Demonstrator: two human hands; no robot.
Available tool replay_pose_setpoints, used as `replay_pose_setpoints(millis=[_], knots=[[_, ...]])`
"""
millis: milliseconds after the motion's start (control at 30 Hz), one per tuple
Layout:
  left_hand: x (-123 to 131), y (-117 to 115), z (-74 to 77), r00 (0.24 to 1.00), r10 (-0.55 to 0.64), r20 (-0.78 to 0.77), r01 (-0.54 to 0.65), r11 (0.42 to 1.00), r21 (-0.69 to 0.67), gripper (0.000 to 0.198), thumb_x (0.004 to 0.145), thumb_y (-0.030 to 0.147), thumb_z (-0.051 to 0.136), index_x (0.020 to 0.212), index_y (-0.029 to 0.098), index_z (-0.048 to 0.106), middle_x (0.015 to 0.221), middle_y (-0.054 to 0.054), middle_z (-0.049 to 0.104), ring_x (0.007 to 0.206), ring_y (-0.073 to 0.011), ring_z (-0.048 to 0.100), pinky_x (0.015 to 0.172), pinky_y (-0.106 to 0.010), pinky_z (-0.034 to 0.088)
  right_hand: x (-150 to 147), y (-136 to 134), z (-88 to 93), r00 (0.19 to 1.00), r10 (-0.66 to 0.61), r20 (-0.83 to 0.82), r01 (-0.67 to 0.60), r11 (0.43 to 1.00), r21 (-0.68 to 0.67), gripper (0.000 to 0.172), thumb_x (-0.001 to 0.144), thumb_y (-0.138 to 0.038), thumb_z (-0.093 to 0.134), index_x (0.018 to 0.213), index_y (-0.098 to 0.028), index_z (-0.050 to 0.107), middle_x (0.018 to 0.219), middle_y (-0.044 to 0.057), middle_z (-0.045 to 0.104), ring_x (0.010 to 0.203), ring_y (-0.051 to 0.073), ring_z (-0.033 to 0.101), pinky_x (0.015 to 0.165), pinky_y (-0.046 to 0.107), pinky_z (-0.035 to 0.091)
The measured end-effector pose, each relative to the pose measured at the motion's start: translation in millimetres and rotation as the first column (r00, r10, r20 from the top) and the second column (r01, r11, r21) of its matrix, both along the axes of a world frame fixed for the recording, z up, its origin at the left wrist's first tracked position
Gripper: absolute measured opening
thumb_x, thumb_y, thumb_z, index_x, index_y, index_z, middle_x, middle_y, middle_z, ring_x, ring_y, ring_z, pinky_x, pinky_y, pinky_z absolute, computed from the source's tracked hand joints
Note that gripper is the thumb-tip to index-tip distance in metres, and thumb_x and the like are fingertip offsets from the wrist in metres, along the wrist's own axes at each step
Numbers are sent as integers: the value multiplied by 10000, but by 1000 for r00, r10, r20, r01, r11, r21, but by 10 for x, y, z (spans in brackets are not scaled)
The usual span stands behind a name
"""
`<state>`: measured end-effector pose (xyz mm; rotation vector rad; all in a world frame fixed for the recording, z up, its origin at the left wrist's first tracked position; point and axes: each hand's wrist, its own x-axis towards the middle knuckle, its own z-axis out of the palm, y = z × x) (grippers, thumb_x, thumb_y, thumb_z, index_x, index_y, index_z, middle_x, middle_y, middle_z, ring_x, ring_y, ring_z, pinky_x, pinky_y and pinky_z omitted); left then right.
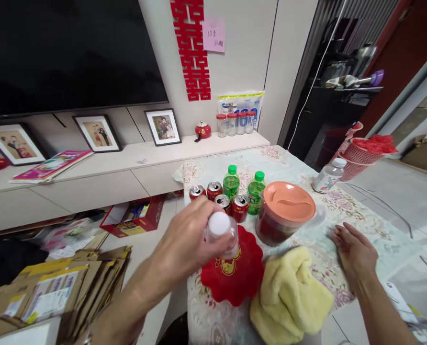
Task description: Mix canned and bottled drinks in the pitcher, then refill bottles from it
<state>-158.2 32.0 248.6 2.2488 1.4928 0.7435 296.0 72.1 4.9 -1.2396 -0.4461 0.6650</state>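
My left hand (pixel 188 239) is wrapped round a clear plastic bottle with a white cap (pixel 220 230), held just above a red scalloped plate (pixel 235 282) on the table. My right hand (pixel 353 251) lies flat on the flowered tablecloth (pixel 371 225), fingers stretched out, holding nothing, to the right of a yellow towel (pixel 290 294). Behind the plate stand several red drink cans (pixel 213 189), two green bottles (pixel 255 191) and a pitcher with an orange lid (pixel 288 201).
Another clear bottle (pixel 328 175) and stacked red baskets (pixel 362 153) sit at the table's far right. A white cabinet (pixel 91 177) with framed photos runs along the wall under a television. Flattened cardboard boxes (pixel 55 287) are piled at the lower left.
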Motion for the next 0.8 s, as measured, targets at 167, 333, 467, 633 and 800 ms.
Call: replay_pose_setpoints(millis=[167,333,467,633,800], knots=[[148,-112,-499,995,-5,-96,-12,984,-176,145,843,281,734,956,208,680,927,-21,649,869,-247,647,757,-388,513,-440,-668,449,1000,15,8,-16,999,47,428,627,-325,976,990,-186,797,814,19,740,733,134,678,640,234,597],[256,-118,-716,997,24,-67,-36,982,-184,186,821,283,740,983,203,698,972,-50,637,955,-290,640,809,-431,535,-1020,-1138,797,960,243,138,-252,967,45,406,712,-404,963,1038,-203,827,815,58,761,714,148,709,667,221,612],[297,-110,-940,967,66,244,-33,990,-135,274,796,281,737,1061,229,692,1102,-63,643,1049,-274,656,914,-437,561,-1446,-1186,988,775,432,460,-495,869,17,177,928,-355,803,1075,-259,814,849,41,771,752,152,744,681,204,624],[401,-152,-1304,819,112,563,-16,985,-173,390,804,338,764,1160,231,644,1206,-75,683,1144,-265,685,1030,-447,565,-1999,-954,1277,452,458,766,-619,779,-100,146,1016,-274,683,1148,-280,745,926,15,756,796,138,746,694,197,596],[538,-201,-1576,792,95,603,-43,994,-101,642,720,413,860,1262,205,585,1233,-131,691,1130,-315,726,969,-480,628,-2335,-759,1467,222,302,927,-562,817,-131,251,1006,-299,690,1243,-218,681,942,24,680,727,136,666,642,240,559]])
